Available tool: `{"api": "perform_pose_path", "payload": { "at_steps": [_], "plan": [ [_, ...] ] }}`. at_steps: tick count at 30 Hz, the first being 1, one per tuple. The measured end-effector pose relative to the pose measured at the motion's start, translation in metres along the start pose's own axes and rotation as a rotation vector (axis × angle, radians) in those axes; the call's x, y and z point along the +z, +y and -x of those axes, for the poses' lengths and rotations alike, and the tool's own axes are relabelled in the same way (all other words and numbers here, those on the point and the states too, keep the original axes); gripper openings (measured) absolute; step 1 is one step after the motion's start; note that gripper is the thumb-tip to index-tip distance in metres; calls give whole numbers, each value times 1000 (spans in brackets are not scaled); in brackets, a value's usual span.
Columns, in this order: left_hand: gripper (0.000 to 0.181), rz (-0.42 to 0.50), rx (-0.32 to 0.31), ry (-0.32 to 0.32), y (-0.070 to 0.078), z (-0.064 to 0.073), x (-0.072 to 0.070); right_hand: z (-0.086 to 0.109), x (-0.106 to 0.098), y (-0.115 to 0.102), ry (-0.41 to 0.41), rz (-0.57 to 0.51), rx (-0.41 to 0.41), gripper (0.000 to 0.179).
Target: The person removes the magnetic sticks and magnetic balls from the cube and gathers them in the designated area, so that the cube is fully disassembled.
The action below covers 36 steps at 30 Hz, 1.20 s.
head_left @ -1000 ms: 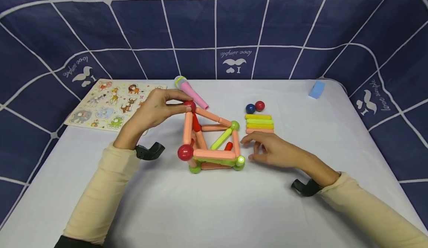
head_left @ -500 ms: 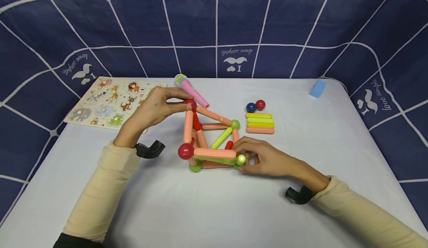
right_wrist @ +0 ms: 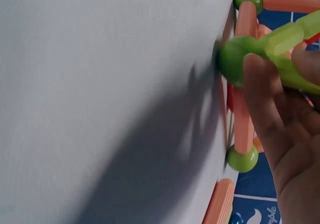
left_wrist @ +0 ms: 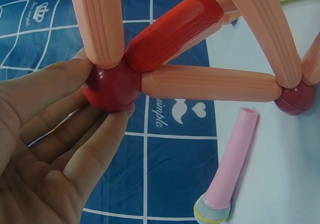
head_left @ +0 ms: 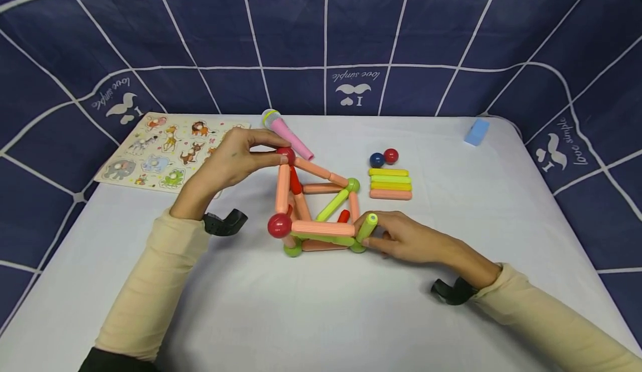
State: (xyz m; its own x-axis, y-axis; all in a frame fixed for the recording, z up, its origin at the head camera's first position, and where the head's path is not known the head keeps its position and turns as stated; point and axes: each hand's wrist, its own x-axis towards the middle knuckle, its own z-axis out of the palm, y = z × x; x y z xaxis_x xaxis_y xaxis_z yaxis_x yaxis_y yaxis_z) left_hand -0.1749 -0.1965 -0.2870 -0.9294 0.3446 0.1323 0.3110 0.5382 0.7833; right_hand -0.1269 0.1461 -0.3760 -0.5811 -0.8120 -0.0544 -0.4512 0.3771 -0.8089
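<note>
A frame of magnetic rods and balls stands on the white table, with salmon rods (head_left: pixel 323 228), red balls and green balls. At its top left corner my left hand (head_left: pixel 236 157) pinches a red ball (left_wrist: pixel 112 87) between thumb and fingers. Salmon rods and a red rod (left_wrist: pixel 175 32) meet at that ball. My right hand (head_left: pixel 413 238) is at the near right corner, its fingers and thumb round a yellow-green rod (head_left: pixel 368 227). This rod leans up and to the right from a green ball (right_wrist: pixel 237 59). The right fingers partly hide the corner.
Loose yellow, green and salmon rods (head_left: pixel 390 184) lie right of the frame, with a blue ball (head_left: pixel 377 160) and a red ball (head_left: pixel 391 156) behind them. A pink toy microphone (head_left: pixel 291 135), an animal puzzle board (head_left: pixel 165 151) and a blue block (head_left: pixel 476 132) lie farther back.
My right hand has moved left to the frame's near right corner and taken the yellow-green rod, which now tilts up and right. My left hand stays on the red ball.
</note>
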Motion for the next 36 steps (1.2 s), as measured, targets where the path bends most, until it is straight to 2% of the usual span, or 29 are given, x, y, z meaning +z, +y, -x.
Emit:
{"api": "perform_pose_path", "payload": {
  "at_steps": [11, 20, 23, 28, 36],
  "plan": [
    [28, 0, 5, 2, 0, -1, 2, 0, 6, -1, -29, -4, 49, 22],
    [28, 5, 14, -2, 0, 0, 2, 0, 6, -2, -34, -66, 109, 25],
    [28, 9, 12, 0, 1, 0, 2, 2, 4, 0, 1, -46, 124, 29],
    [28, 10, 5, 3, 1, 0, 1, 7, -1, 8, 107, 36, 102, 42],
    [28, 14, 1, 2, 0, 0, 1, 14, -14, 17, 247, 163, 138, 30]
  ]
}}
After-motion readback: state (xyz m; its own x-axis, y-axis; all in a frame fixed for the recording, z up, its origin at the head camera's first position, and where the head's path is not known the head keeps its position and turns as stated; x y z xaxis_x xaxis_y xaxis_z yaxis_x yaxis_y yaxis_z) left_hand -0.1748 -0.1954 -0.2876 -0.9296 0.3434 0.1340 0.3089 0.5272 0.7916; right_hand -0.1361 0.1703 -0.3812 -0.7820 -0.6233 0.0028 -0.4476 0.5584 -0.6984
